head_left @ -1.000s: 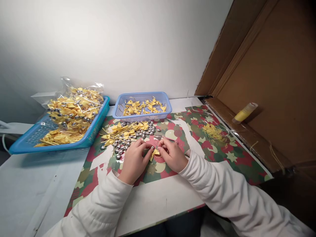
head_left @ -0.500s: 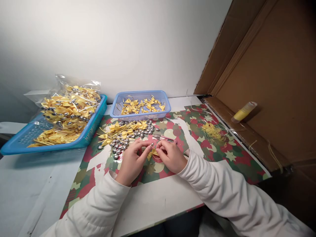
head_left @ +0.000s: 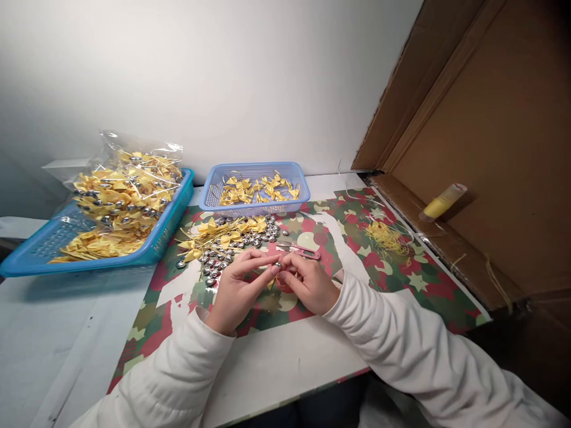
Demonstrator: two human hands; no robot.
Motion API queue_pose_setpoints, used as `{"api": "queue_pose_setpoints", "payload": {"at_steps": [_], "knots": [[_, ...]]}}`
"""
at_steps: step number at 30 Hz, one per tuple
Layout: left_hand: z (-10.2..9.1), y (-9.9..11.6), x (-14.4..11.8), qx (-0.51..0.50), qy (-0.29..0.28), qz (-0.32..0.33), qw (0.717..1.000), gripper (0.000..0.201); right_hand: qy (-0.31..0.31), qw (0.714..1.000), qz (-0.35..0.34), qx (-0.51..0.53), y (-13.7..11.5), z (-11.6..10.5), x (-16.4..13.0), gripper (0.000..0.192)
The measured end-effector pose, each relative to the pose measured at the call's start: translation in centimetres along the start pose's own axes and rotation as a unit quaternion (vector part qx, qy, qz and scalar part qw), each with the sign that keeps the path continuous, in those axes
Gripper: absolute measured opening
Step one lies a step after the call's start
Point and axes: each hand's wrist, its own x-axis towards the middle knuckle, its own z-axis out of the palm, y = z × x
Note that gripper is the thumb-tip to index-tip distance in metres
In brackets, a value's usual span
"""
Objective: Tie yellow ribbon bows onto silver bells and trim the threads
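My left hand (head_left: 238, 291) pinches a small silver bell-like bead (head_left: 278, 266) between thumb and forefinger. Its fingertips meet those of my right hand (head_left: 311, 284), which is closed in a pinch on a thin cord of a yellow ribbon bow (head_left: 272, 282). Most of that bow is hidden below the fingers. Just beyond my hands lie thread snips (head_left: 303, 250) with pink handles. Several loose silver beads (head_left: 214, 263) and a pile of yellow bows on gold cords (head_left: 232, 230) lie ahead and to the left.
A light-blue basket (head_left: 254, 208) at the back holds bows. To the left, a larger blue basket (head_left: 40, 261) carries loose bows and a clear bag (head_left: 129, 184) of bows with beads. Yellow thread scraps (head_left: 384, 239) lie right, near a yellow tube (head_left: 441, 203) by a cardboard wall (head_left: 491, 131).
My hands have drawn together, so the bead in my left fingers now meets my right fingertips. The yellow bow has become more hidden beneath them.
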Motion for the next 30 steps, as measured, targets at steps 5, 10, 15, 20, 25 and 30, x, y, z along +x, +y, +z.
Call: {"api": "queue_pose_setpoints", "payload": {"at_steps": [5, 10, 15, 20, 25, 30], "knots": [[-0.1, 0.3, 0.1, -0.048, 0.005, -0.03, 0.998, 0.012, 0.003, 1.0, -0.012, 0.006, -0.2, 0.0, 0.0, 0.005], [-0.2, 0.5, 0.1, -0.037, 0.038, 0.015, 0.998, 0.009, 0.039, 0.998, -0.014, -0.053, -1.2, -0.5, 0.1, 0.009], [-0.3, 0.3, -0.1, -0.046, 0.023, 0.072, 0.996, 0.003, 0.052, 0.991, -0.099, -0.079, -1.5, -0.7, 0.3, 0.01], [-0.4, 0.3, -0.2, 0.032, -0.008, 0.09, 0.995, 0.013, 0.038, 0.989, -0.12, -0.078, -1.0, -0.5, 0.4, 0.022], [0.0, 0.1, -0.3, 0.269, -0.076, 0.073, 0.957, 0.014, 0.078, 0.993, -0.082, -0.025, -0.8, -0.5, 0.4, 0.022], [0.4, -0.8, -0.4, 0.358, -0.122, 0.078, 0.922, 0.011, 0.092, 0.994, -0.046, 0.023, -0.5, -0.3, 0.5, 0.02]]}}
